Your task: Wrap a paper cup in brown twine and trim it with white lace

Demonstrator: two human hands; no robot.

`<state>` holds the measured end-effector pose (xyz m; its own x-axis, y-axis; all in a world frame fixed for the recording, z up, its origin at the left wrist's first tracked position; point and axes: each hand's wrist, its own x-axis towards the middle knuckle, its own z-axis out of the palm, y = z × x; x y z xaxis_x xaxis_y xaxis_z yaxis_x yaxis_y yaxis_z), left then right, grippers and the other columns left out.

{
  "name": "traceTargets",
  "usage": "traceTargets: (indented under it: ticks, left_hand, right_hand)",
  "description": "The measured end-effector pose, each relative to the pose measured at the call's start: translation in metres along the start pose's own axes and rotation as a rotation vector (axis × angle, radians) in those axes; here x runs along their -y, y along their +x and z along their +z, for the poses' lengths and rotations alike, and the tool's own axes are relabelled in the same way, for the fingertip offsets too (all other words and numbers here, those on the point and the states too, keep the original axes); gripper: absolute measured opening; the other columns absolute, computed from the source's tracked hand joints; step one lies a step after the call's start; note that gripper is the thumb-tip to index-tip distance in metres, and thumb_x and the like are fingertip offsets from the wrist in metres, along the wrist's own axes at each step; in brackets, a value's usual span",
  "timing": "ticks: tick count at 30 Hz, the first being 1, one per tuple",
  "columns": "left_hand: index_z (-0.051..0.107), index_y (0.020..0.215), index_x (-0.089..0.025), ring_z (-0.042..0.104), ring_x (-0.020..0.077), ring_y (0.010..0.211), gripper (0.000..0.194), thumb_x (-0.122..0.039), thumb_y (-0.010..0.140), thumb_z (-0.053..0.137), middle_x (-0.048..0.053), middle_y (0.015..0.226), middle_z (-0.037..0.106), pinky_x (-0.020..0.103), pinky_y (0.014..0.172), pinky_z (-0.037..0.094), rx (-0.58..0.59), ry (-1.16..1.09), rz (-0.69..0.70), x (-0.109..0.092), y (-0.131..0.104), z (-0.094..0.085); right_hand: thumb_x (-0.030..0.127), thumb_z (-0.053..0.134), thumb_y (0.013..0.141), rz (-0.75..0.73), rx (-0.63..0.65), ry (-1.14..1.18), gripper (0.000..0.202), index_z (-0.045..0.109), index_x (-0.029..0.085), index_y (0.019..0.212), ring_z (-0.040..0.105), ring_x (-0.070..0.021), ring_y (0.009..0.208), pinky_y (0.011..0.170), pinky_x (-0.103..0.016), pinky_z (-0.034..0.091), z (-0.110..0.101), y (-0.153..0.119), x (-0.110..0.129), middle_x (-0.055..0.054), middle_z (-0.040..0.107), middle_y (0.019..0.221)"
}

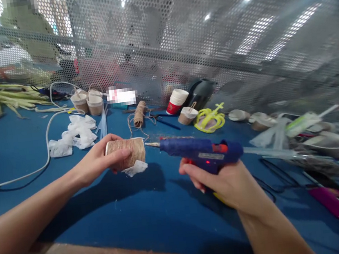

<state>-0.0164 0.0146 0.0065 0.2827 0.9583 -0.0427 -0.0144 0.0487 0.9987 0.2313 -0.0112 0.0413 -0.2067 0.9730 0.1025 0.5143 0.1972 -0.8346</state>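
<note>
My left hand is closed around a twine-wrapped paper cup, held on its side above the table. A scrap of white tissue-like material hangs from the cup's lower edge. In my right hand is a blue hot glue gun with a small red light lit on its body. Its metal nozzle points left and is close to the cup's right end; whether they touch I cannot tell. A clear glue stick sticks out of the gun's back.
Crumpled white pieces, clear glue sticks and a twine roll lie on the blue table. Behind are wrapped cups, red-and-white cups and a yellow crown-shaped piece. A white cable curves at left; a perforated metal screen stands behind.
</note>
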Motion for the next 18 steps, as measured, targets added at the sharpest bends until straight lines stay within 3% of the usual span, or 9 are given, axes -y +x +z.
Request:
traceTargets:
  ticks: [9, 14, 18]
  left_hand:
    - [0.047, 0.092, -0.017, 0.049, 0.0097, 0.055, 0.042, -0.048, 0.070, 0.064, -0.002, 0.068, 0.055, 0.019, 0.045, 0.040, -0.021, 0.033, 0.012, 0.0008, 0.0018, -0.0005]
    - [0.047, 0.092, -0.017, 0.050, 0.0106, 0.056, 0.043, -0.048, 0.069, 0.065, -0.001, 0.068, 0.055, 0.020, 0.046, 0.041, -0.032, 0.032, 0.024, 0.0013, 0.0013, -0.0002]
    - [0.047, 0.092, -0.017, 0.050, 0.0107, 0.055, 0.043, -0.048, 0.068, 0.065, -0.001, 0.067, 0.054, 0.021, 0.046, 0.040, -0.039, 0.037, 0.015, 0.0008, 0.0011, 0.0000]
  right_hand:
    - [0.038, 0.058, 0.076, -0.191, -0.009, -0.290, 0.024, 0.056, 0.024, 0.056, 0.049, -0.0126, 0.038, 0.037, -0.024, 0.040, 0.0006, -0.0055, -0.0077, 0.004, 0.050, 0.039]
    - [0.037, 0.057, 0.076, -0.213, -0.030, -0.331, 0.026, 0.056, 0.025, 0.054, 0.053, -0.0153, 0.044, 0.040, -0.026, 0.041, 0.0005, -0.0054, -0.0096, 0.004, 0.049, 0.037]
    - [0.037, 0.057, 0.076, -0.178, -0.034, -0.299, 0.029, 0.051, 0.024, 0.051, 0.048, -0.0125, 0.037, 0.039, -0.025, 0.040, 0.0013, -0.0050, -0.0046, 0.005, 0.048, 0.037]
